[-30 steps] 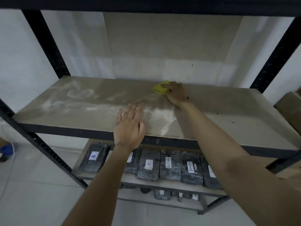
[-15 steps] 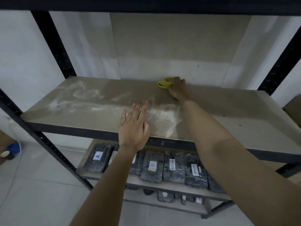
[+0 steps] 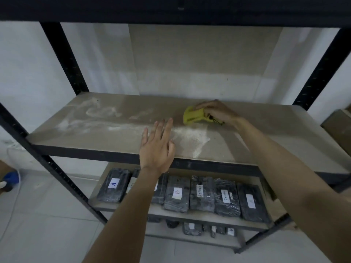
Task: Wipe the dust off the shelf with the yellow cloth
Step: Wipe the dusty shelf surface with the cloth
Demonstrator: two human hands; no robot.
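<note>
A grey shelf board [image 3: 275, 137] in a black metal rack carries white dust smears on its left half and a dust patch [image 3: 191, 138] near the front middle. My right hand [image 3: 218, 112] grips a bunched yellow cloth [image 3: 193, 115] and presses it on the board just behind that patch. Flat on the front part of the board lies my left hand [image 3: 157, 147], fingers spread, holding nothing, to the left of the patch.
Black rack posts [image 3: 64, 57] [image 3: 321, 67] stand at both back corners, and a dark upper shelf [image 3: 171, 8] hangs overhead. The lower shelf holds several black wrapped packs with white labels [image 3: 177, 194]. A cardboard box [image 3: 338, 128] sits at the right edge.
My right hand has pulled the yellow cloth from the back edge of the board toward the front, closer to the dust patch. The left hand has stayed in place.
</note>
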